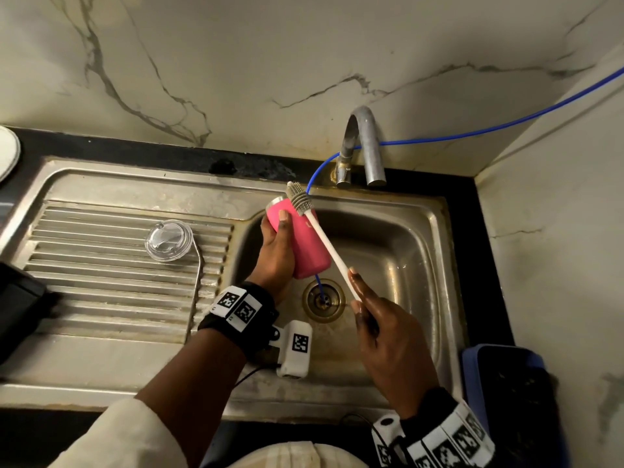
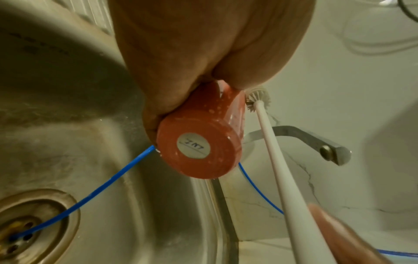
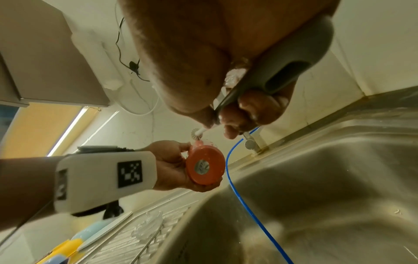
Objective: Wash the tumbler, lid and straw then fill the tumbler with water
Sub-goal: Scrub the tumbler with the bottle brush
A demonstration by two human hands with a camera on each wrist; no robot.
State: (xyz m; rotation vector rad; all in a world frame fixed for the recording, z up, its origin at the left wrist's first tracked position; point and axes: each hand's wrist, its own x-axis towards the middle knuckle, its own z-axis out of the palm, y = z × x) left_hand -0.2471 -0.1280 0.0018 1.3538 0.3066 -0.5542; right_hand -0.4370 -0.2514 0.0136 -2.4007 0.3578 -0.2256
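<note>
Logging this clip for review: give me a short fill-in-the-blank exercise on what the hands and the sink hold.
The left hand grips the ____ tumbler.
The right hand holds a long-handled ____ by its white handle.
The clear lid rests on the sink's ____.
Missing words: pink; brush; drainboard.

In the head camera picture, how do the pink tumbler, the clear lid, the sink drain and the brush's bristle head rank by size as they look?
Largest to smallest, as they look:
1. pink tumbler
2. clear lid and sink drain: too alike to rank, and the lid lies higher, on the draining board
3. bristle head
</note>
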